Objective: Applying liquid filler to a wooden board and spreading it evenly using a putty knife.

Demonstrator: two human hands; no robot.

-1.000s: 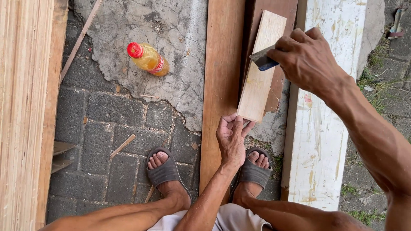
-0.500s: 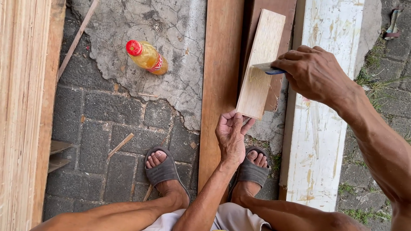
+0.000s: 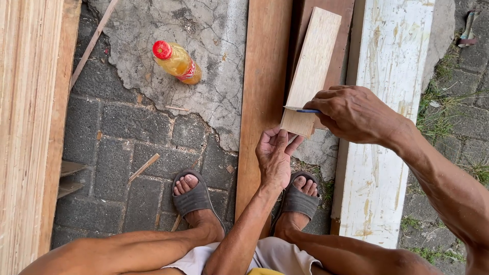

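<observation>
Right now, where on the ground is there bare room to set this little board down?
Bare pavers lie between the plywood stack and the brown plank, below the bottle. The white board is bare too. It is crowded around the left hand, right hand and small board.

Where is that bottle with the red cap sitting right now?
The bottle lies on its side on the cracked concrete patch in the upper left of the head view, left of the long brown plank and well away from both hands.

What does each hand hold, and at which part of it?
Left hand holds the light wooden board at its near end; right hand grips a flat blue-edged tool, its handle hidden.
</observation>
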